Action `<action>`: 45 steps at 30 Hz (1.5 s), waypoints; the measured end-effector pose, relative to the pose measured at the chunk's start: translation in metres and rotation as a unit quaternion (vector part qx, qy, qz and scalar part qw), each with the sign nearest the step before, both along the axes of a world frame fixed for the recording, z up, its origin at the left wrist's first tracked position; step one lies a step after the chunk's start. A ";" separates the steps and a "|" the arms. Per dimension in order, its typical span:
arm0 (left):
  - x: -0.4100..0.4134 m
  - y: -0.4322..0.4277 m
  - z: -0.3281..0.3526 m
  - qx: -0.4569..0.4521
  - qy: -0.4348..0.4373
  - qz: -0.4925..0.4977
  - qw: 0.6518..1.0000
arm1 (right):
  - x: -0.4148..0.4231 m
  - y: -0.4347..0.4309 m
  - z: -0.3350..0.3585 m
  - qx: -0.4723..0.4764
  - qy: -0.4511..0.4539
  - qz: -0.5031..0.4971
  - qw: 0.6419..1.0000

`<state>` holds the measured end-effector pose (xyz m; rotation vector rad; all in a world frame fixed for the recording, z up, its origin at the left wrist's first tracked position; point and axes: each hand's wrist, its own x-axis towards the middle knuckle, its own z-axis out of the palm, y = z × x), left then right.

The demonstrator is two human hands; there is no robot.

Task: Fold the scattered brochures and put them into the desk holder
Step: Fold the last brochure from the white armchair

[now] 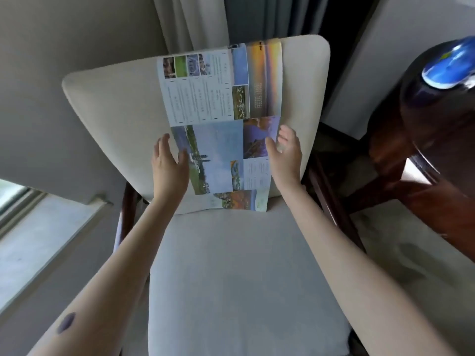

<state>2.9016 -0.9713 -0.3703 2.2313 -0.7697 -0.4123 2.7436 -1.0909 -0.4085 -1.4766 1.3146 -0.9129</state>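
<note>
One unfolded brochure [216, 104] stood upright against the backrest [115, 111] of a pale upholstered chair [308, 104]. Its lower edge met the far end of the seat [231, 265], and its upper edge reached the top of the backrest. The printed side faced the camera, showing photo panels and blocks of text too small to read.

The left hand [168, 165] held the lower left edge of the brochure. Its thumb [183, 157] lay across the printed face, and its fingers, nearly straight, ran along the edge. The right hand [285, 155] held the lower right edge. Its thumb [270, 147] pressed the face, and its fingers passed behind the sheet. Both grips were loose pinches.

A curtain [190, 19] hung beyond the chair. A dark wooden table [437, 124] stood to the right. A window [15, 199] was at the left.
</note>
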 end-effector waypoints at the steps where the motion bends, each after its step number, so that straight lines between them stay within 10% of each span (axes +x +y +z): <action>1: 0.007 -0.009 0.002 -0.006 0.001 0.013 1.000 | 0.003 -0.005 0.002 0.005 -0.011 0.002 1.000; 19: -0.027 0.053 0.016 -0.140 0.118 0.059 0.981 | -0.043 0.043 0.016 0.054 -0.133 -0.036 0.989; 34: -0.073 0.249 -0.044 0.124 0.207 0.078 0.967 | -0.107 0.214 -0.048 0.191 0.018 0.075 0.979; 45: -0.109 0.293 -0.063 0.159 0.279 0.125 0.939 | -0.135 0.249 -0.061 0.218 0.100 0.120 0.963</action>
